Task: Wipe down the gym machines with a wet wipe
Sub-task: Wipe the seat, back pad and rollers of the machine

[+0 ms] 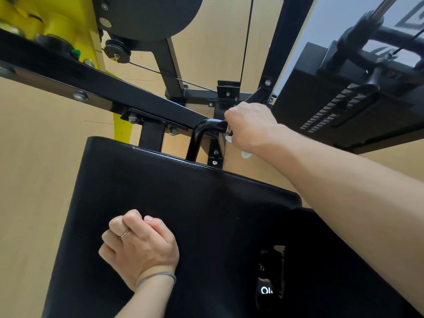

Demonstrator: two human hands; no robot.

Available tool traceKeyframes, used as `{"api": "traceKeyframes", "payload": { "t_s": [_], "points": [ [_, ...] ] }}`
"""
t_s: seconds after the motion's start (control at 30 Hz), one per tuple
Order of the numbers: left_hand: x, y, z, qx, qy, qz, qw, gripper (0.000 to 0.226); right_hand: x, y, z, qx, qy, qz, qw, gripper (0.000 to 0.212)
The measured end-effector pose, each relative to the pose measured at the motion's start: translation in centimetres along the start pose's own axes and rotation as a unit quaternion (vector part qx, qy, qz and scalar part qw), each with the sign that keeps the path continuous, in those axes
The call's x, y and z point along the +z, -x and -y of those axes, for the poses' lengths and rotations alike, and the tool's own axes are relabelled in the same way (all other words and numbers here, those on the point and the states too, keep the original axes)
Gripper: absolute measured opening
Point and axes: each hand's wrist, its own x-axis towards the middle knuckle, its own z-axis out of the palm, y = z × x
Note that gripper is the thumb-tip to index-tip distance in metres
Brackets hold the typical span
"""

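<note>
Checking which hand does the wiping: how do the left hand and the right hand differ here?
The right hand reaches far out and grips the black handle with a white wet wipe peeking out beneath it; the left hand stays near, a loose fist resting on the black pad, holding nothing. The left hand wears a ring and a wristband; the right hand shows neither. Both have curled fingers.

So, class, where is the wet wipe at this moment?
In the head view, the wet wipe is right of centre, gripped in the right hand around the curved black handle, just beyond the black pad.
</note>
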Motion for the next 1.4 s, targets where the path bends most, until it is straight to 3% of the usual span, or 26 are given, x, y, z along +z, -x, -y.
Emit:
{"api": "traceKeyframes", "payload": {
  "t_s": [0.17,0.27,0.53,0.83,0.93,1.1,1.27,1.4],
  "points": [
    [0.0,0.0,0.1,0.005,-0.001,-0.004,1.000,0.020,2.8,-0.7,-1.1,-0.020,0.035,-0.048,0.998,0.011],
    [0.1,0.0,0.1,0.007,-0.003,-0.009,1.000,0.019,3.8,-1.3,-1.3,0.009,-0.081,-0.017,0.997,0.014],
    [0.0,0.1,0.1,0.012,-0.011,-0.015,1.000,0.019,5.8,-0.6,-1.5,0.021,-0.097,-0.127,0.987,0.019],
    [0.0,0.0,0.0,0.015,-0.010,-0.015,1.000,0.019,8.6,2.5,-6.3,0.190,-0.080,-0.104,0.973,0.015],
    [0.0,0.0,0.0,0.010,-0.011,-0.014,1.000,0.018,8.2,2.4,-5.9,0.174,-0.088,-0.099,0.976,0.012],
    [0.2,0.0,0.0,0.016,-0.015,-0.025,0.999,0.015,7.0,0.3,-1.7,0.078,-0.102,-0.169,0.977,0.008],
    [0.1,-0.1,-0.1,0.014,-0.017,-0.030,0.999,0.015,5.0,-1.9,-0.3,0.025,-0.116,-0.092,0.989,0.014],
    [0.2,0.0,0.0,0.017,-0.015,-0.038,0.999,0.015,5.3,-0.1,-4.2,0.065,-0.123,-0.014,0.990,0.007]
  ]
}}
